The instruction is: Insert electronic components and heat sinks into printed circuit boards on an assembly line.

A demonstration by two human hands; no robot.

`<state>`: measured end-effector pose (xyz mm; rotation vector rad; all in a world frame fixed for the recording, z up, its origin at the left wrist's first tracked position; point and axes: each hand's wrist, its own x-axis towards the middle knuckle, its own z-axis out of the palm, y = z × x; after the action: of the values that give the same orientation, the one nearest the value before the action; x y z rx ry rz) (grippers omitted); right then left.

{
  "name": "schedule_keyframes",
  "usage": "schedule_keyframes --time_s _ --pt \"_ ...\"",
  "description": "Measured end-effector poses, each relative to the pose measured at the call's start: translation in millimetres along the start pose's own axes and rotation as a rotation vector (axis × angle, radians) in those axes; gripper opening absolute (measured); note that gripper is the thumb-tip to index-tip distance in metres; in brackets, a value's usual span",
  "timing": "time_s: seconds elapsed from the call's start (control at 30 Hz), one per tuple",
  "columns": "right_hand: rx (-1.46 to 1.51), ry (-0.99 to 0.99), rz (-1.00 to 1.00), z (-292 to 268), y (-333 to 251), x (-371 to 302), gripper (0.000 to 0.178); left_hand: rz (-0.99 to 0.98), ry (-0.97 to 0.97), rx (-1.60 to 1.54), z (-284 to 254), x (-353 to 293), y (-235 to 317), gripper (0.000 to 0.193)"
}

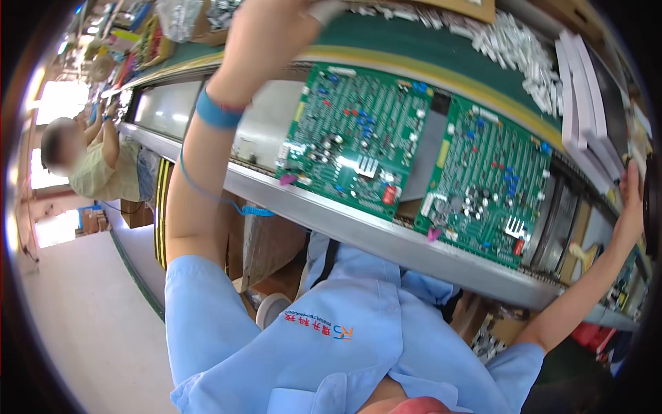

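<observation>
Boards (358,134), two green populated circuit ones, sat side by side on the metal conveyor (331,219). I had the left hand (272,41) blurred beyond their far left corner, right hand (631,190) near white flat pieces (576,117); couldn't tell whether either was open or gripping.

Blurred and top-cropped at left hand (270,43), unidentifiable at adjacent pale item (327,10), unclear in contact at right hand (630,194).
</observation>
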<state>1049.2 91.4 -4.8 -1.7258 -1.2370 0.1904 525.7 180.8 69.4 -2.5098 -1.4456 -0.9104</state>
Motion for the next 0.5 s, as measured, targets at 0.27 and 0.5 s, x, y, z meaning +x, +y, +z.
schedule_keyframes --time_s 0.27,0.5 --pt "0.18 -0.173 -0.126 34.0 -37.2 -14.9 0.033 -0.168 -0.14 0.514 -17.5 8.8 -225.1 0.017" --pt "0.245 -0.51 -0.026 99.7 -142.8 -71.4 0.036 -0.312 -0.565 0.532 -1.5 29.8 -248.5 0.024"
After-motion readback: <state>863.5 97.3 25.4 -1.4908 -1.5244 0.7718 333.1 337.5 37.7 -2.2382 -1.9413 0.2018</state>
